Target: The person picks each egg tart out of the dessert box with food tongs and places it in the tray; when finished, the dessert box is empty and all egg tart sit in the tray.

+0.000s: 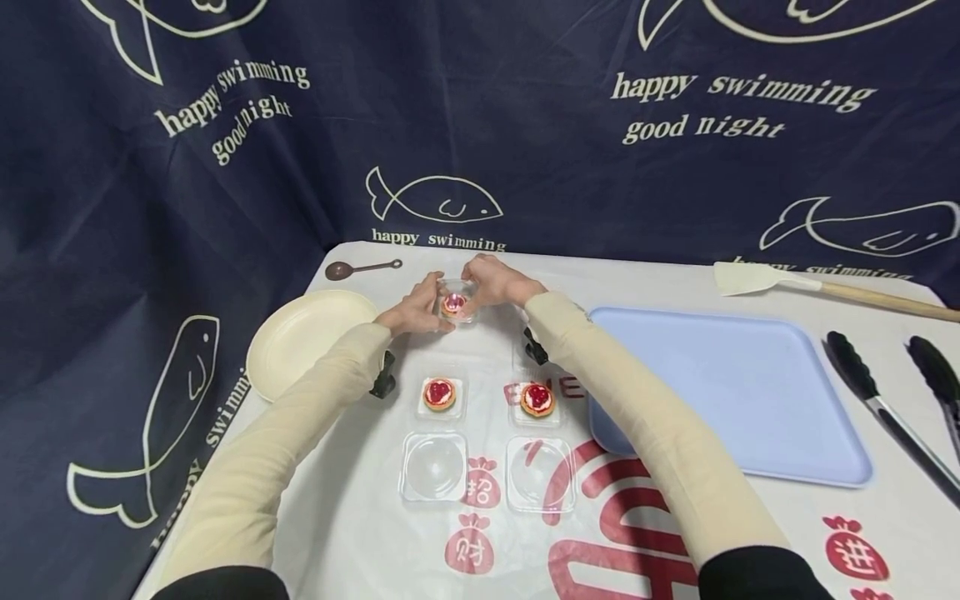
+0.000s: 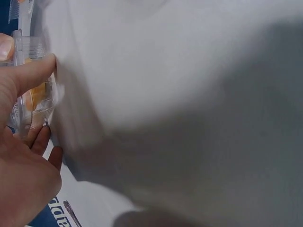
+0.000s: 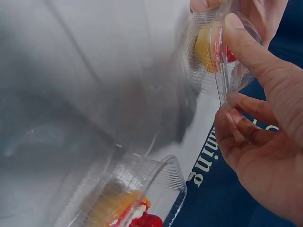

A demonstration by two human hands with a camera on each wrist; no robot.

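At the far part of the table, both hands hold one clear plastic clamshell box (image 1: pixel 459 318) with a red-topped tart (image 1: pixel 453 303) inside. My left hand (image 1: pixel 415 310) grips its left side, the thumb against the ribbed base in the left wrist view. On the other side, my right hand (image 1: pixel 495 282) pinches the lid edge and rim, with the thumb (image 3: pixel 244 40) on top. The domed lid lies over the tart. Nearer me, two more tarts, one left (image 1: pixel 438 394) and one right (image 1: pixel 537 400), sit in opened boxes whose clear lids (image 1: pixel 435 467) lie folded toward me.
A cream plate (image 1: pixel 288 333) is partly behind the left sleeve, with a brown spoon (image 1: pixel 352 269) beyond it. To the right lie a blue tray (image 1: pixel 720 392), a spatula (image 1: pixel 750 279) and black-tipped tongs (image 1: pixel 870 383). A dark blue curtain (image 1: pixel 540 183) hangs behind the table.
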